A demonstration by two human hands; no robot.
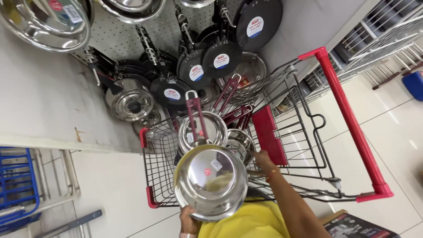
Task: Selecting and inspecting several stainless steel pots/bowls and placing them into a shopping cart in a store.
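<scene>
Store aisle, pegboard of hanging pans behind. Left hand (188,220) fingers curl shut on the steel frying pan (210,180) rim, held above the shopping cart (308,132); right hand (263,159) reaches in among the maroon-handled pans (207,128), its fingers hidden.

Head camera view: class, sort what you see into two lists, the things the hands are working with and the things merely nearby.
In hand:
left hand holding steel pan
right hand reaching into shopping cart
steel saucepans in the cart

Merely nearby:
black pans hanging on the pegboard
blue basket
boxed item
</scene>
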